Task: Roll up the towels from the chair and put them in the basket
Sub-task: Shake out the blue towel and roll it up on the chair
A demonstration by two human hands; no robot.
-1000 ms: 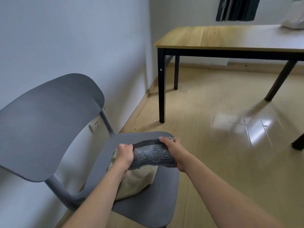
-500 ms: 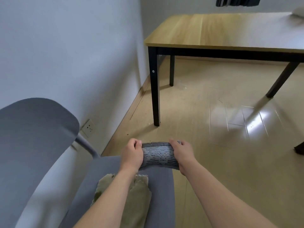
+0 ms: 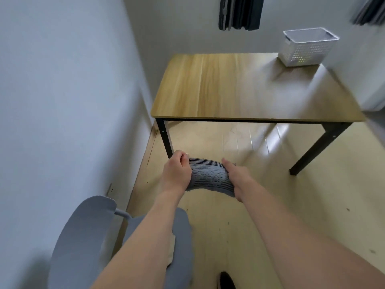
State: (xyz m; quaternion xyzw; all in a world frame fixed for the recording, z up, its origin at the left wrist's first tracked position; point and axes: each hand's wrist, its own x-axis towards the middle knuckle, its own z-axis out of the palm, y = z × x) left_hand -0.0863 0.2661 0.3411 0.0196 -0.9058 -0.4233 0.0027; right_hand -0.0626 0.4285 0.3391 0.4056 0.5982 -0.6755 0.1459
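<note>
Rolled grey patterned towel [image 3: 209,177] lifted off grey plastic chair [image 3: 87,236], now held in air over floor before wooden table [image 3: 239,86]. Ends gripped by left hand [image 3: 177,174] and right hand [image 3: 237,178], fingers curled round roll. White perforated basket [image 3: 308,46] seen on table's far corner. Cream towel [image 3: 171,249] left on seat.

The rolled towel [image 3: 210,176] is hanging between the left hand [image 3: 177,174] and right hand [image 3: 237,178], before the table [image 3: 229,90], whose far right corner is bearing the basket [image 3: 308,46], the chair [image 3: 87,236] sitting lower left.
</note>
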